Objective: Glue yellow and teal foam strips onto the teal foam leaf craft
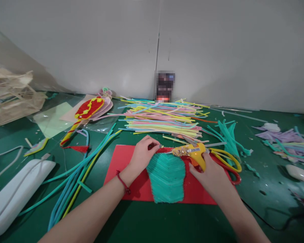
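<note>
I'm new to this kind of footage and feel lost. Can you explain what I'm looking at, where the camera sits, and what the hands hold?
The single picture comes from a camera worn on a person's head, looking down at their own bare hands; there is no machine. The right hand grips a yellow glue gun, nozzle pointing left. The left hand presses its fingertips at the top edge of a teal fuzzy piece, which lies on a red sheet. All this sits on a green table. Behind lie a pile of coloured strips, and yellow-handled scissors beside the right hand.
</note>
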Motion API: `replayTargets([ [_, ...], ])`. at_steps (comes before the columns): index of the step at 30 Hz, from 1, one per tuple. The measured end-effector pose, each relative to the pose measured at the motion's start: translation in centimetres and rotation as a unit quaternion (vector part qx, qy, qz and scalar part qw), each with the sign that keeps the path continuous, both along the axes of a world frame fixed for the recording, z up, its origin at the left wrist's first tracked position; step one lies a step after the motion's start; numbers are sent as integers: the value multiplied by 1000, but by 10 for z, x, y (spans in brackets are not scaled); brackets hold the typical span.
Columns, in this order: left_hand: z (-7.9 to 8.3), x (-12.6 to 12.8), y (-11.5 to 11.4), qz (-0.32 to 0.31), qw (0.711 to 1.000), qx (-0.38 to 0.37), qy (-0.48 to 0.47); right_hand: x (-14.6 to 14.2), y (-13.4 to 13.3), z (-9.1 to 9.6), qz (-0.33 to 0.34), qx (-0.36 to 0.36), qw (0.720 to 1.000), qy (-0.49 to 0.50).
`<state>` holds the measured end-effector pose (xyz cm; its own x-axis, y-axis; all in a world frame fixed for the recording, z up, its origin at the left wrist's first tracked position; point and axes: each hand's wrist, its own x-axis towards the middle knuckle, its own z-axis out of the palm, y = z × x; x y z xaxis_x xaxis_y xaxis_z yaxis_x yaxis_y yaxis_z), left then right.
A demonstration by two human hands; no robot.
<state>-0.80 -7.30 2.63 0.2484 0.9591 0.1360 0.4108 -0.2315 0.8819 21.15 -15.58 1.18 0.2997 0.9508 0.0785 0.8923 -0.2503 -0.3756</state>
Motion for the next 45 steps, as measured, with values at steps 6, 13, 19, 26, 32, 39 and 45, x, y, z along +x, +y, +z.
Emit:
replayTargets([
  [6,1,0,0,0,1000,3,9,-1,1,6,-13,-41,999,-2],
  [13,1,0,0,-1,1000,-1,12,-7,-5,9,-41,-32,997,-55],
  [19,0,0,1,-2,1000,13,13,-3,-3,15,-63,-12,996,-58],
  [26,0,0,0,-8,1000,13,18,33,9,20,-152,12,987,-58],
  [32,0,0,-1,-24,999,33,23,58,10,14,-186,8,979,-86],
  [39,1,0,-1,-34,999,21,14,66,14,2,-193,-4,977,-93],
  [45,3,0,-2,-36,999,18,13,60,11,3,-179,-14,978,-109],
])
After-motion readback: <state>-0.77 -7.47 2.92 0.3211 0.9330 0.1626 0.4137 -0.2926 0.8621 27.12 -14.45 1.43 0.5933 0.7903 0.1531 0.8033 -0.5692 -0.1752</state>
